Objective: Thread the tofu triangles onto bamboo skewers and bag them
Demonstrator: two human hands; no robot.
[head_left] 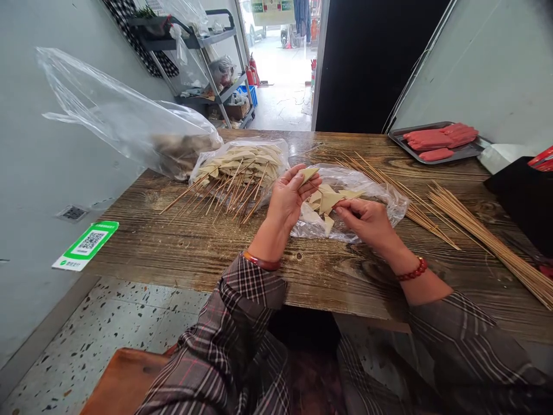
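Cream-coloured and thin, one roughly triangular piece (309, 174) rests in the half-curled left hand (287, 199), steadied by its thumb and fingers. Below it, several loose pieces (329, 197), too overlapped to count, lie on one crinkled clear plastic sheet (395, 204). At their edge the right hand (367, 222) is narrowed, fingertips drawn together against one piece; whether they grip it, I cannot tell. Left of both hands sits one heap of skewered pieces (246, 158), its many brown sticks fanning outward. Two groups of slender sticks lie to the right on the grained wooden table (173, 253): a loose scatter (423, 223) and a denser bundle (488, 227). One dark tray (395, 137) bears smooth red packs (440, 137).
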